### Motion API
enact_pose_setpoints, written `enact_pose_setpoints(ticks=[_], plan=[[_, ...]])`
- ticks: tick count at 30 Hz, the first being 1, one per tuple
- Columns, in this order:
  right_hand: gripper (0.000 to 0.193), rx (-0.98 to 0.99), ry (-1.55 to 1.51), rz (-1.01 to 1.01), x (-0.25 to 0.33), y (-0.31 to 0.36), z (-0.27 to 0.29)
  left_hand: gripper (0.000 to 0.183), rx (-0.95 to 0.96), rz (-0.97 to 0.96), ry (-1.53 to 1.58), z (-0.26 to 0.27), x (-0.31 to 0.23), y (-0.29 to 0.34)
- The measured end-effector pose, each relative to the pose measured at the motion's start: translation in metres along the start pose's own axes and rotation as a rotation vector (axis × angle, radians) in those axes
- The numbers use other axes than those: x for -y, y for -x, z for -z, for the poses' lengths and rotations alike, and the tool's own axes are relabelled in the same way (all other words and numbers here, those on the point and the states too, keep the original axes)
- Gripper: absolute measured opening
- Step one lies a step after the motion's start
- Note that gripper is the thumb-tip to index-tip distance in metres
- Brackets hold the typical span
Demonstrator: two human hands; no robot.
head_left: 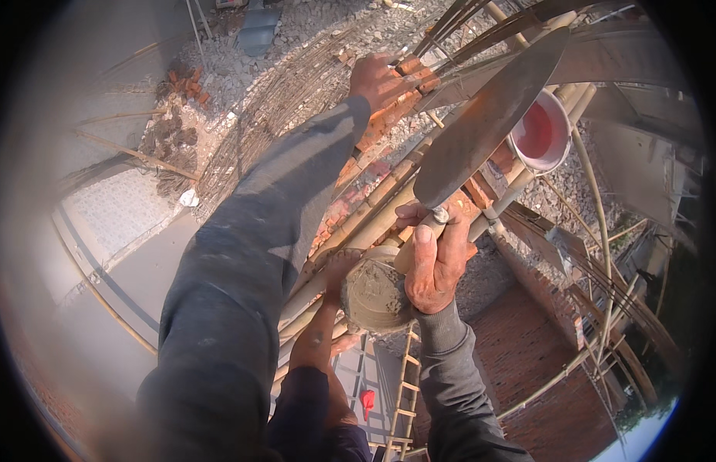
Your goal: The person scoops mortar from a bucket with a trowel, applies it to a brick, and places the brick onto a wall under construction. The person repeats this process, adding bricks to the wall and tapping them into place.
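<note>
My right hand (439, 266) is closed round the wooden handle of a masonry trowel (492, 119), whose broad metal blade points up and to the right. Just left of that hand, a round pan of wet grey mortar (377, 296) is held up from below by another person's hand (341, 269). Farther off, my left arm stretches to the brick wall's top. There my left hand (375, 83) has its fingers curled over a red brick (412, 69); the fingertips are partly hidden.
Bamboo scaffold poles (373, 208) run diagonally beside the brickwork. A white bucket, pinkish inside (541, 131), stands beyond the trowel. Below are a bamboo ladder (406, 393), a brick surface (527, 369), rubble (304, 46) and a pile of loose bricks (188, 83).
</note>
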State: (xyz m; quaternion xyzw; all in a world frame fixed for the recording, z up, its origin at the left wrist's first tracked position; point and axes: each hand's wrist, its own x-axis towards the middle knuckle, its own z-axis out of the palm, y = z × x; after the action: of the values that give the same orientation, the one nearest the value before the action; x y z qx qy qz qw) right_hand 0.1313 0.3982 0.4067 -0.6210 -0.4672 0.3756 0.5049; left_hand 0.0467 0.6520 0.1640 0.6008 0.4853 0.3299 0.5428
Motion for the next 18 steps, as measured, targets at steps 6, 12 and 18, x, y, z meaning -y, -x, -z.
enact_pose_setpoints(ticks=[6, 12, 18], plan=[[0.023, 0.011, 0.265, 0.204, 0.018, -0.105, 0.023, 0.068, -0.067, 0.005, 0.470, -0.018, 0.010, 0.022], [0.013, -0.182, 0.729, 0.458, -0.006, -0.156, -0.013, 0.064, 0.038, 0.003, -0.053, -0.031, -0.037, 0.029], [0.019, -0.245, 0.998, 0.564, -0.048, -0.172, -0.020, 0.093, -0.053, 0.062, -0.660, -0.030, -0.074, 0.031]])
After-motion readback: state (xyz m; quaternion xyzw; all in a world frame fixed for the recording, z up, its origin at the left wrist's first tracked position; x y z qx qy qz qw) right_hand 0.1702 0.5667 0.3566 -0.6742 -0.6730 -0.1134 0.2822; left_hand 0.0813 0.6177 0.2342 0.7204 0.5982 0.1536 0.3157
